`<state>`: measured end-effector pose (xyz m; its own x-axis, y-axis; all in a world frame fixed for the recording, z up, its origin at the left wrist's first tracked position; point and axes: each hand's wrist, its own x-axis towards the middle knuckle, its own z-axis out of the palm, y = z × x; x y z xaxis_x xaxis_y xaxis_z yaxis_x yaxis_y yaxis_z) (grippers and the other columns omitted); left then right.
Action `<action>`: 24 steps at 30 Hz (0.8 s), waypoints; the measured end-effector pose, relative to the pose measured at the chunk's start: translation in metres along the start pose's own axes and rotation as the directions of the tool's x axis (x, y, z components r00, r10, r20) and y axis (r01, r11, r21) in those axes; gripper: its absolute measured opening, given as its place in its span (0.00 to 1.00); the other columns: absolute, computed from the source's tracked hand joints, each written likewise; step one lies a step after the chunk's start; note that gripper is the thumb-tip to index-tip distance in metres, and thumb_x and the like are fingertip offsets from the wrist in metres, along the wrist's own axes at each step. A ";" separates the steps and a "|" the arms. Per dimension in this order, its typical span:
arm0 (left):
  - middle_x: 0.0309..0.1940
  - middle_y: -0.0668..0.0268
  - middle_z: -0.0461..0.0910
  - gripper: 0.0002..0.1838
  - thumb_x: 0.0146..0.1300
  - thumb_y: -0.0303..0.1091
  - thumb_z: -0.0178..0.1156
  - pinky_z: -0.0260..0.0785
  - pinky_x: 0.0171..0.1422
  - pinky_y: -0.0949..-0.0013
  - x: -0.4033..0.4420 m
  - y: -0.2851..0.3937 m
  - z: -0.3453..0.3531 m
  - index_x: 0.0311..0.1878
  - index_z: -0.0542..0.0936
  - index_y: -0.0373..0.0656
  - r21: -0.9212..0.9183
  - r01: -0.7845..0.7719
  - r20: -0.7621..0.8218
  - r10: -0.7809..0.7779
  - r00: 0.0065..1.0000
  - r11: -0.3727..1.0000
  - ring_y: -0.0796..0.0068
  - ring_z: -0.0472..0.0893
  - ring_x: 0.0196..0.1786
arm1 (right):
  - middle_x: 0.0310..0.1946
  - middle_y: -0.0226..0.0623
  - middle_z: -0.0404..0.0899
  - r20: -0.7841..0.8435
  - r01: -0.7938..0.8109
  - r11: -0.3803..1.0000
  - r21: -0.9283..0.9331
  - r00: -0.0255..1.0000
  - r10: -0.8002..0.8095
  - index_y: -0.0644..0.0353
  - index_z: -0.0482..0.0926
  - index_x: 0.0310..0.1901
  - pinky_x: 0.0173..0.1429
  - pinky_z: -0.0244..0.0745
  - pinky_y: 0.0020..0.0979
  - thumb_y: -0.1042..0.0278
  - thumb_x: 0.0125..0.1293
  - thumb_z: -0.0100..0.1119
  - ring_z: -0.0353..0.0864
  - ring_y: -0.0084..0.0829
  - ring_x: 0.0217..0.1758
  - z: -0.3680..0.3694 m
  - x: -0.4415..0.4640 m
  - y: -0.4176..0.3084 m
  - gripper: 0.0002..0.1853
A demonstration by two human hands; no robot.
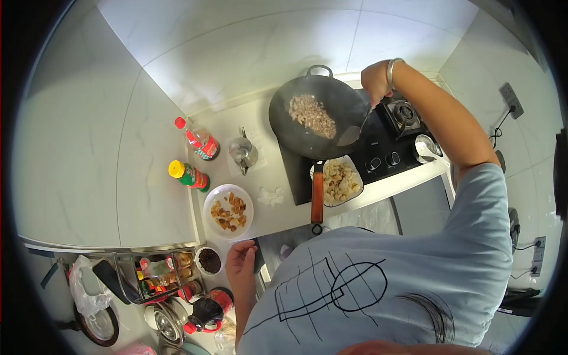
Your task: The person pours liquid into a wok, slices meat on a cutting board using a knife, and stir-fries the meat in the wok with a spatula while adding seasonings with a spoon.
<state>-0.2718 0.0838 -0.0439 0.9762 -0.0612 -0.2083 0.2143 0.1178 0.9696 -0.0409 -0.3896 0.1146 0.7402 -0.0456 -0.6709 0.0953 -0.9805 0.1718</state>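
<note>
My right hand [377,83], a bangle at its wrist, is closed around the handle of a spatula [349,136]. The spatula's flat blade rests inside a dark wok [296,142], beside a heap of browned minced meat [312,116]. My left hand [241,260] hangs by the counter's front edge with fingers curled in and nothing visible in them. Closest to it is a white plate [208,214] of golden-brown fried pieces [229,212]. Under the wok's wooden handle [317,192] sits a square dish of pale chopped food [340,180].
A red-capped bottle [204,144], a green yellow-capped bottle [192,176] and a glass pot [242,152] stand left of the wok. A second burner [406,115] and a ladle [431,151] are at right. A bowl of dark bits [208,261] and a bottle rack [163,269] are lower left.
</note>
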 end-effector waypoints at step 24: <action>0.45 0.66 0.79 0.08 0.69 0.23 0.55 0.67 0.60 0.74 0.014 0.007 0.011 0.50 0.78 0.35 0.076 0.014 0.053 -0.018 0.998 0.997 0.77 0.77 0.48 | 0.40 0.46 0.80 -0.740 0.285 0.959 -0.001 0.645 -0.192 0.56 0.75 0.45 0.47 0.76 0.45 0.79 0.57 0.54 0.81 0.52 0.43 0.101 0.024 -0.023 0.14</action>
<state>-0.2576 0.0730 -0.0390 0.9689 -0.1156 -0.2188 0.2248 0.0411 0.9735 -0.0929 -0.3875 0.0219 0.9515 0.3002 0.0677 0.3024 -0.9528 -0.0256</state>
